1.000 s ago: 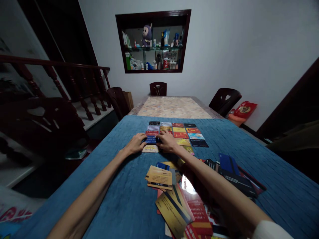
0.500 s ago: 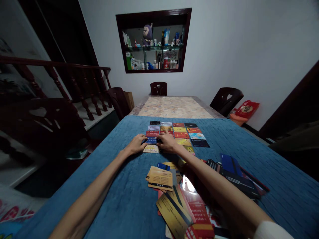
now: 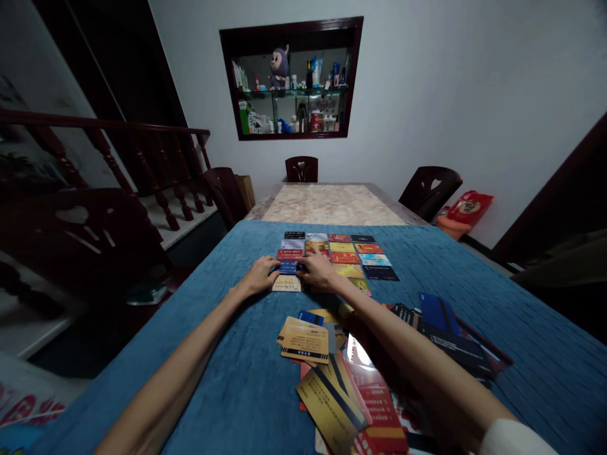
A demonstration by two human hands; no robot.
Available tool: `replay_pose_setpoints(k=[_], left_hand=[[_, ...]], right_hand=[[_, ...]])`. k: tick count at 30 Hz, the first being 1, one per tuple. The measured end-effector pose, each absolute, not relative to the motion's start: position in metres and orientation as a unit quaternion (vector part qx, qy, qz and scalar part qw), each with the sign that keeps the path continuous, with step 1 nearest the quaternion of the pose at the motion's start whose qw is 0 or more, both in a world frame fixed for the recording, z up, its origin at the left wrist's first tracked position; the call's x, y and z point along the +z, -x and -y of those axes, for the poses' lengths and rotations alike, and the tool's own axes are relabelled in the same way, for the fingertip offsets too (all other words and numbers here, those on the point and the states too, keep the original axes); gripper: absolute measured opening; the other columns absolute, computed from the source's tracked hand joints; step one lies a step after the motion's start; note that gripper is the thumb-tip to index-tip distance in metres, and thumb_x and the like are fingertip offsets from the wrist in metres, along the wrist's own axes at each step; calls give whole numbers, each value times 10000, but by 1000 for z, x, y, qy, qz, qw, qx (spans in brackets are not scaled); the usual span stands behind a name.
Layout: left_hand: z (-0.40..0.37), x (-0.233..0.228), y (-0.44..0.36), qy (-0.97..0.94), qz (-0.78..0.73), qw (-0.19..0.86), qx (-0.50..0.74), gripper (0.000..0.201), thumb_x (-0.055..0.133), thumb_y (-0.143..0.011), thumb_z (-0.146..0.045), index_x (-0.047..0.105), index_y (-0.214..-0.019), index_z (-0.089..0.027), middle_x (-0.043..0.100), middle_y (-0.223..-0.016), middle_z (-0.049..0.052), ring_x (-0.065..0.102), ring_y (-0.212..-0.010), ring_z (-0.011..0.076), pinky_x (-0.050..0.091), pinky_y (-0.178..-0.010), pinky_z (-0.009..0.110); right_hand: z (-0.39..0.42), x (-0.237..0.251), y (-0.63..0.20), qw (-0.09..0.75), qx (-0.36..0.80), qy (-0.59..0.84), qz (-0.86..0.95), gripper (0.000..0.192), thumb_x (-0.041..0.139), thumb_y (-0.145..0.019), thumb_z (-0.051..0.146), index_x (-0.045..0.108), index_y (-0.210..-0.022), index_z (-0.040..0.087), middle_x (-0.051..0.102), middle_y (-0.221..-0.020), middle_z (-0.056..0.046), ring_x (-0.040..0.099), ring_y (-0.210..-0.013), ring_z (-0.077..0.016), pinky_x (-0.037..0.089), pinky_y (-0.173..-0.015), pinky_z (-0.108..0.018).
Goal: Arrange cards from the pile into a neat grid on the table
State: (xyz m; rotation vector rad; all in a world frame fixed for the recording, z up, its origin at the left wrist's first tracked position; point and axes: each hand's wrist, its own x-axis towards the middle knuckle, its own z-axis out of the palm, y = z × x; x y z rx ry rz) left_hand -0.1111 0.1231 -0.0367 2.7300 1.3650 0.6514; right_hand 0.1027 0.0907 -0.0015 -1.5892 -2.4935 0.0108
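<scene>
At the far left, a dark wooden stair railing (image 3: 109,142) runs along the edge of the room, with a dark chair (image 3: 85,240) in front of it. A blue cloth (image 3: 227,354) covers the near part of the surface.

The left hand (image 3: 258,276) lies flat on the cloth at the left edge of a grid of cards (image 3: 339,256) laid out in neat rows. Its grip is released: the fingers (image 3: 271,264) are stretched out, their tips touching a blue card (image 3: 288,268) in the grid's left column. Just near of that card lies a pale yellow card (image 3: 286,284), partly under the hand's edge.

The right hand (image 3: 318,272) rests just right of the blue card, its fingertips (image 3: 303,265) pressing the card's right edge, so the card sits between the two hands. This grip is also unclenched, fingers lightly bent and pressing down, not grasping anything. The rest of the grid stretches right and far from the hands, ending in a dark card (image 3: 380,273) at its near right corner.

Nearer, under the right forearm, lies a loose heap of cards (image 3: 351,385), with a gold card (image 3: 303,339) on its left side and dark blue cards (image 3: 439,319) on its right.

Beyond the cloth the bare patterned surface (image 3: 332,203) runs to the far wall, where a recessed shelf (image 3: 291,79) holds bottles and a plush toy (image 3: 279,65). A red bag (image 3: 467,207) sits at the far right.
</scene>
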Motion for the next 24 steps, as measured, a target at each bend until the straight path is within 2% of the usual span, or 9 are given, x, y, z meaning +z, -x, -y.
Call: replay_pose_setpoints(k=[14, 24], left_hand=[[-128, -46, 111, -868, -441, 4, 229, 253, 539, -837, -213, 714, -1009, -151, 677, -1057, 115, 619, -997, 246, 497, -938, 386], [-126, -43, 112, -867, -424, 11, 262, 245, 493, -853, -215, 704, -960, -149, 655, -1036, 110, 624, -955, 233, 506, -913, 382]], right_hand=[[-91, 0, -104, 83, 4, 531, 843, 282, 571, -876, 323, 712, -1106, 241, 660, -1198, -89, 471, -1143, -312, 414, -851, -379], [-87, 20, -144, 134, -26, 529, 837, 272, 554, -907, 290, 699, -1126, 223, 664, -1188, -85, 487, -1109, -285, 378, -896, -380]])
